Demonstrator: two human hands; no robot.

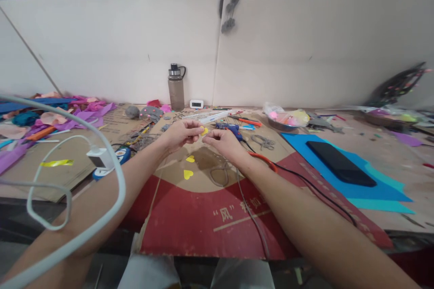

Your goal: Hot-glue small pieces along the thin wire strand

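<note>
My left hand (185, 135) pinches a small yellow piece (204, 131) between thumb and fingertips, above the cardboard sheet (200, 216). Close beside it on the right, my right hand (220, 140) has its thumb and fingers pressed together; what they hold, if anything, is too small to name. Two yellow paper hearts, an upper heart (190, 159) and a lower heart (188, 174), lie on the brown part of the cardboard below my hands. A loop of grey cord (220, 177) rests to their right.
A blue glue gun (233, 130) with a black cable lies behind my right hand. A bottle (176, 90) and small clock (196, 104) stand at the back. Right: phone (339, 162) on blue sheets (379, 189). Left: white charger (101, 159), looping cables and coloured scraps (54, 118).
</note>
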